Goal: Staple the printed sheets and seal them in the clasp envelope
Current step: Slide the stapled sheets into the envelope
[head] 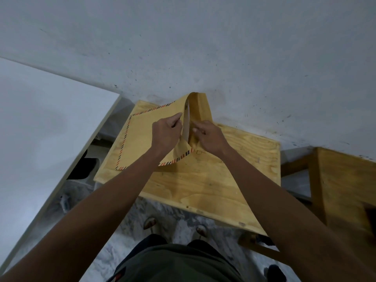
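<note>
A brown clasp envelope with a red-and-black striped border lies on the small wooden table, its mouth turned to the right and held apart. My left hand pinches the upper layer at the mouth. My right hand grips the raised flap side. A white strip of the printed sheets shows inside the opening between my hands. No stapler is in sight.
The table stands against a grey-white wall. A white board leans at the left. A second wooden piece of furniture stands at the right. My feet rest on a marbled floor below the table's front edge.
</note>
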